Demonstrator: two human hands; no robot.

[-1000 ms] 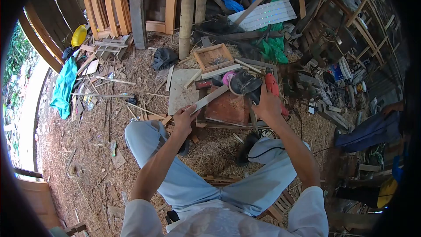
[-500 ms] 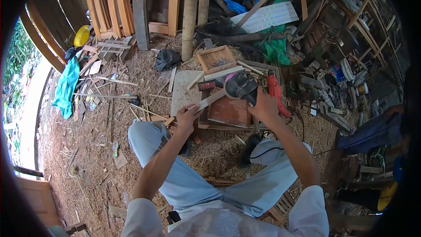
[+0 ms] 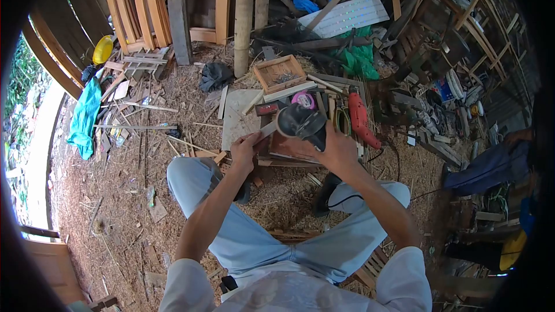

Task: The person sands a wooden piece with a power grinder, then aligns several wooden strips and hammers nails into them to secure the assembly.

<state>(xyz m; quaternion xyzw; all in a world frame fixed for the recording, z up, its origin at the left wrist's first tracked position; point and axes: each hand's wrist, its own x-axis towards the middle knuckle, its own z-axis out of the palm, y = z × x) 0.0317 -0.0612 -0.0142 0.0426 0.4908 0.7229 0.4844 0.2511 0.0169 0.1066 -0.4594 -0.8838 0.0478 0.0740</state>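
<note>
A black round-headed power tool (image 3: 302,122) is in my right hand (image 3: 339,151), its head over a light wooden strip (image 3: 267,131). My left hand (image 3: 245,149) pinches the near left end of that strip; the rest lies hidden under the tool's head. Below them is a low work surface with a reddish-brown board (image 3: 295,149). A pink tape roll (image 3: 303,100) shows just beyond the tool. To the right lies a red power drill (image 3: 361,120). An open wooden box (image 3: 280,74) with small metal pieces stands behind.
Wood shavings and offcuts cover the ground (image 3: 127,185). Bamboo posts (image 3: 243,23) and curved wooden pieces (image 3: 147,6) stand at the back. A black plastic bag (image 3: 214,76) lies left of the box. At the right edge is another person's dark-clothed leg (image 3: 491,167).
The tool has moved left along the strip toward my left hand, covering more of it and exposing the pink tape roll. The whole view has shifted slightly.
</note>
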